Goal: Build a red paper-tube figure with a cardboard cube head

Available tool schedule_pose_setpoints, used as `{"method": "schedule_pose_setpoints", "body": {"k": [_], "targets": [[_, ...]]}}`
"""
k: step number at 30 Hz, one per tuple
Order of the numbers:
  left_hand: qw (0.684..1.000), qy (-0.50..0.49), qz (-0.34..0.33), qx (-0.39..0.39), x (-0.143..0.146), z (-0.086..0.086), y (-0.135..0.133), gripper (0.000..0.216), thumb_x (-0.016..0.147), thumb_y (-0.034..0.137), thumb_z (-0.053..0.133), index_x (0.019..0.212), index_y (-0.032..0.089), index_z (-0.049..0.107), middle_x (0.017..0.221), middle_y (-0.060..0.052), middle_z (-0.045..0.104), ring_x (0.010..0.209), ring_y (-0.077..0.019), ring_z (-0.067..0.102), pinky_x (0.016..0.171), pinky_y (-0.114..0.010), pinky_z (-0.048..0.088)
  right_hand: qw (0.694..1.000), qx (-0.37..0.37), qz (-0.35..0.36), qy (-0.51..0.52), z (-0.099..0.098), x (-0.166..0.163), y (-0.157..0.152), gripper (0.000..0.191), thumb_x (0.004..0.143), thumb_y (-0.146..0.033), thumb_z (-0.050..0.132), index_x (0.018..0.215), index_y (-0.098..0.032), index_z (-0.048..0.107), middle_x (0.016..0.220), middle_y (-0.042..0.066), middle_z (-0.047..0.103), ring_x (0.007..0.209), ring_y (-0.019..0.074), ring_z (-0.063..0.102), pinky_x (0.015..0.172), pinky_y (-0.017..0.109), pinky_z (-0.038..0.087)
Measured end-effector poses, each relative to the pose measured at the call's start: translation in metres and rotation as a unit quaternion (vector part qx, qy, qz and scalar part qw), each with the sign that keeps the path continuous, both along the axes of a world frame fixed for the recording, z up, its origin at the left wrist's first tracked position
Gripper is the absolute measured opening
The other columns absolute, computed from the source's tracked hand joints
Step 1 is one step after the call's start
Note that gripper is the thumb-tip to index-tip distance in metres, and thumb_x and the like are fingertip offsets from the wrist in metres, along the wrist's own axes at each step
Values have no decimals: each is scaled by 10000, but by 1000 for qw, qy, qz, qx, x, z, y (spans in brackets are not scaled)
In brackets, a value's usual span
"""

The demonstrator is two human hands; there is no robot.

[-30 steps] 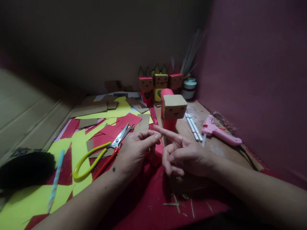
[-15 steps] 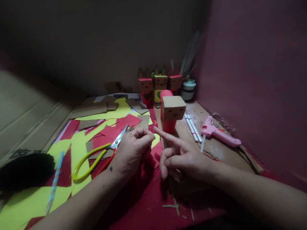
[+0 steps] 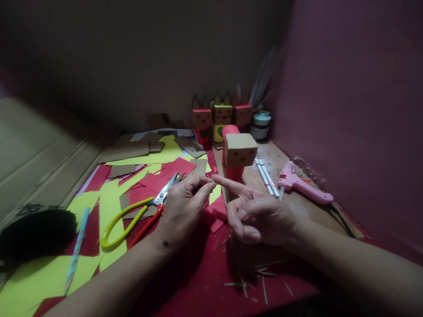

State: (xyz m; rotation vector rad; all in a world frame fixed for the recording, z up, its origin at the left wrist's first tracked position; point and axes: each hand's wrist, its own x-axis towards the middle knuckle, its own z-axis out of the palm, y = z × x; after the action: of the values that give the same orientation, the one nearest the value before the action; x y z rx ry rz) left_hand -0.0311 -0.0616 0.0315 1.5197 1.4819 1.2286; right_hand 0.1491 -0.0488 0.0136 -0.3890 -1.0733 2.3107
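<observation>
My left hand (image 3: 183, 209) hovers over red paper scraps with thumb and fingers pinched together near the tip of my right forefinger; anything between them is too small to make out. My right hand (image 3: 259, 213) has its forefinger stretched out toward the left hand and the other fingers curled under. Just behind the fingertips stands a cardboard box-headed figure (image 3: 239, 149) with a drawn face on a red cylinder body. Yellow-and-red-handled scissors (image 3: 139, 209) lie beside my left hand. A small folded red piece (image 3: 216, 211) lies between the hands.
Three finished box-headed figures (image 3: 221, 115) with ears stand at the back by a lidded jar (image 3: 260, 123). A pink glue gun (image 3: 302, 182) and two white sticks (image 3: 266, 175) lie right. Yellow, red and brown paper sheets (image 3: 145, 163) cover the left. A striped stick (image 3: 76, 248) lies front left.
Both hands shifted slightly. The left thumb and fingers closed again at the tip of the right forefinger, and the right hand rose a little off the table.
</observation>
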Motion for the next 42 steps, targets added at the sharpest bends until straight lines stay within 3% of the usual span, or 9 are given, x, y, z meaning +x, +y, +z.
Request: {"method": "schedule_pose_setpoints", "body": {"k": [8, 20, 24, 35, 38, 42], "targets": [[996, -57, -13, -73, -2, 2, 0, 280, 815, 372, 679, 628, 188, 582, 534, 26, 530, 504, -114, 458, 518, -248, 364, 1000, 11, 17, -10, 1, -2, -1, 1044, 681, -76, 570, 1623, -216, 141, 640, -23, 742, 366, 77, 470, 397, 177, 343], [998, -50, -1, -42, -3, 5, 1, 184, 825, 317, 681, 816, 146, 748, 607, 6, 590, 563, -117, 477, 537, -243, 379, 1000, -4, -4, 23, 0, 3, 2, 994, 706, -92, 568, 1611, -186, 167, 616, -53, 699, 369, 60, 396, 395, 168, 339], [998, -53, -3, -36, -1, 4, 1, 160, 824, 284, 674, 765, 148, 734, 568, 20, 560, 531, -104, 450, 504, -237, 353, 1000, 12, 10, -5, 0, 0, -1, 1044, 695, -70, 568, 1626, -216, 121, 637, -26, 734, 371, 72, 458, 397, 165, 375], [997, -52, -32, -56, -3, 3, 2, 211, 801, 340, 668, 809, 140, 734, 567, 25, 555, 525, -103, 459, 515, -232, 368, 984, 105, -34, -143, -6, -2, -6, 1021, 750, -68, 579, 1629, -314, 123, 675, -42, 728, 404, 74, 501, 396, 163, 416], [998, -31, -43, -47, -3, 3, 2, 216, 794, 349, 651, 752, 145, 709, 576, 20, 557, 542, -106, 458, 519, -235, 361, 958, 172, -43, -226, -2, -5, -8, 1035, 727, 0, 512, 1630, -315, 117, 648, -69, 684, 449, 66, 507, 448, 161, 413], [998, -22, -34, -48, -4, 4, 2, 177, 756, 319, 639, 695, 158, 678, 555, 27, 542, 529, -108, 436, 506, -242, 334, 906, 306, -54, -288, -1, -6, -12, 1014, 736, 45, 451, 1634, -295, 124, 673, -64, 652, 608, 103, 625, 634, 252, 531]]}}
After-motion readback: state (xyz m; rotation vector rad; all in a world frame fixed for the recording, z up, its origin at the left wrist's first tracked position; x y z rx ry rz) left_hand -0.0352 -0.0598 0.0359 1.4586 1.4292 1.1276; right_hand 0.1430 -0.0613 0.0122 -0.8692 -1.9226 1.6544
